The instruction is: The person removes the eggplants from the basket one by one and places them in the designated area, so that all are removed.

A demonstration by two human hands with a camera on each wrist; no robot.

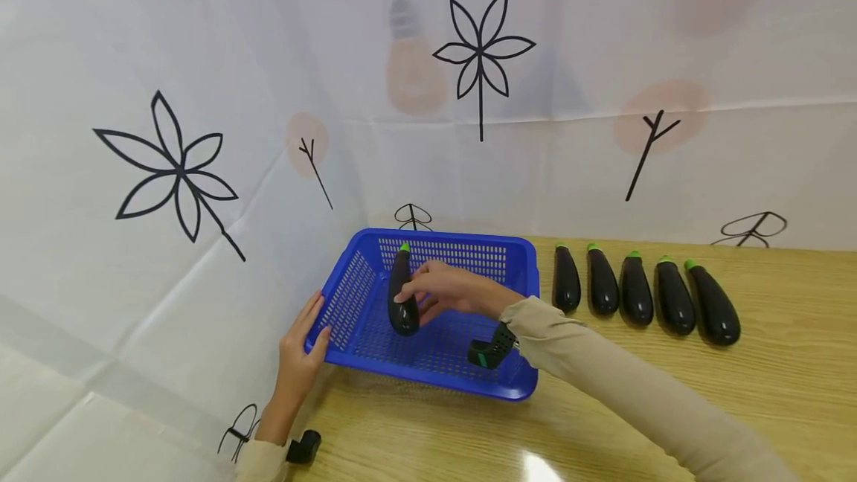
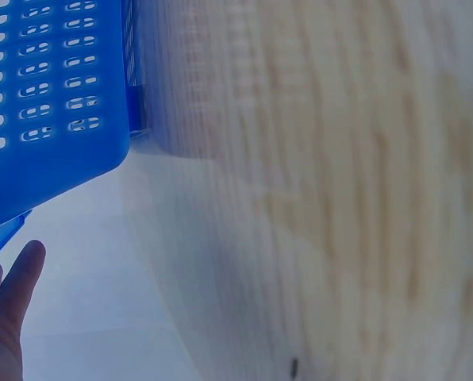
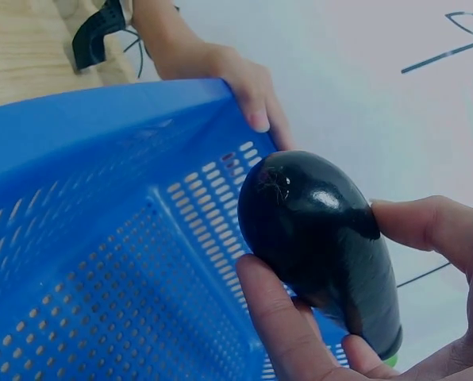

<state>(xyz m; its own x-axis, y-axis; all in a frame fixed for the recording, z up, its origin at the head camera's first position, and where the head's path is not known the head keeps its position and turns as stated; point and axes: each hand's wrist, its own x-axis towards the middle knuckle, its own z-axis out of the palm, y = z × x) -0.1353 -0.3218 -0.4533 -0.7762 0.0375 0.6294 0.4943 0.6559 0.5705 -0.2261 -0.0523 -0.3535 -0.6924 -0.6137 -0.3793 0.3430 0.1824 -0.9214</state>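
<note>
My right hand point(image 1: 442, 290) holds a dark, glossy eggplant point(image 1: 400, 296) with a green stem end over the inside of a blue plastic basket point(image 1: 428, 381). In the right wrist view the thumb and fingers pinch the eggplant point(image 3: 316, 230) from both sides, its rounded end toward the camera. At the basket's left rim is my left hand point(image 1: 299, 352), thumb over the edge and fingers along the outside. Only part of the left hand point(image 2: 2, 321) shows in the left wrist view, beside the basket wall point(image 2: 54, 159).
Several more eggplants point(image 1: 636, 288) lie in a row on the wooden table point(image 1: 790, 393), right of the basket. White patterned cloth point(image 1: 576, 169) hangs behind the table and along its left side.
</note>
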